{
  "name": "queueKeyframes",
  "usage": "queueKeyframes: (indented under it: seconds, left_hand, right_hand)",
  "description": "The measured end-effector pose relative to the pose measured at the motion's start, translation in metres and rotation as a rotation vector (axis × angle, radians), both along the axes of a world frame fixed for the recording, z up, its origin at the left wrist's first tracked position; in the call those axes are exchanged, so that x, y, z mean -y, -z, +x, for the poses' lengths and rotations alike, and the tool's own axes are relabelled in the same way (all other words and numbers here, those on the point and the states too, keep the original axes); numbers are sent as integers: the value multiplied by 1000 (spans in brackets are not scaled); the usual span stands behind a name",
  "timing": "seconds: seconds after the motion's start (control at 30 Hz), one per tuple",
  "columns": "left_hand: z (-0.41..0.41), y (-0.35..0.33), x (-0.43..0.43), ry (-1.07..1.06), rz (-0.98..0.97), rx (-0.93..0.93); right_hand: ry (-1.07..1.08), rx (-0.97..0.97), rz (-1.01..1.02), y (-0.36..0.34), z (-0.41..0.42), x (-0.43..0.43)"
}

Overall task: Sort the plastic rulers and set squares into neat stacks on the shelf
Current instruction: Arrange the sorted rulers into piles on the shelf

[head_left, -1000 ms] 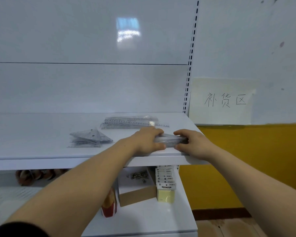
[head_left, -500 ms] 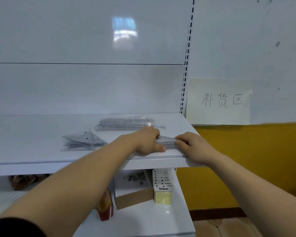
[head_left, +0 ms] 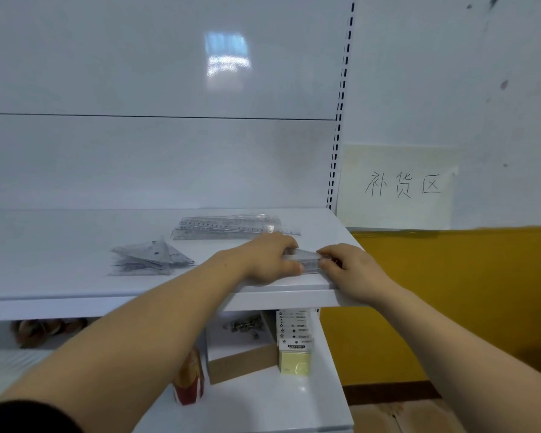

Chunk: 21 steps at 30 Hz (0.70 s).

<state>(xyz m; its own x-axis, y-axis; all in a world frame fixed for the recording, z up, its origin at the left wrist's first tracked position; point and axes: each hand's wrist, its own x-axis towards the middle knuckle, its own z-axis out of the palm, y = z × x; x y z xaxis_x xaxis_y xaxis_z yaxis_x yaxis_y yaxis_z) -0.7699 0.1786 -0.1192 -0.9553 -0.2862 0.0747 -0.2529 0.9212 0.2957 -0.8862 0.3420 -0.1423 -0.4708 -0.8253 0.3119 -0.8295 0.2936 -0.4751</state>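
Gripping one clear ruler bundle (head_left: 305,260) near the shelf's (head_left: 75,285) right front: left hand (head_left: 270,260) and right hand (head_left: 347,268), fingers curled closed on its ends. Behind lay a ruler stack (head_left: 231,226); left, set squares (head_left: 150,257).

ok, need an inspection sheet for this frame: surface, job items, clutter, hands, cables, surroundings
Surface: white upper shelf, glossy; left part bare.
Job's things: long clear rulers stacked at the back; set squares in a loose, fanned pile at the middle; small clear stack near the front right edge, held between both hands.
Clutter: lower shelf holds a red carton, a cardboard box and sticky note packs.
Grippers: left hand and right hand press the small stack from either end.
Cables: nothing seen.
Surroundings: handwritten paper sign on the wall, yellow wall band below it.
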Motion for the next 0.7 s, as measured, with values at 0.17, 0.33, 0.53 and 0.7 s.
queueKeyframes:
  seconds: [0.17,0.33,0.53,0.7]
  left_hand:
    - [2,-1,1,-14,-1,33]
    - [-1,-3,-3,-30,-17,36]
    - [0,5,0,-59,11,-70]
    - [-1,4,1,-60,13,-39]
  right_hand:
    - [0,-26,17,-2,3,1]
    - [21,19,19,-4,4,1]
    - [57,43,-12,-2,4,2]
    - [5,-25,-17,1,4,0]
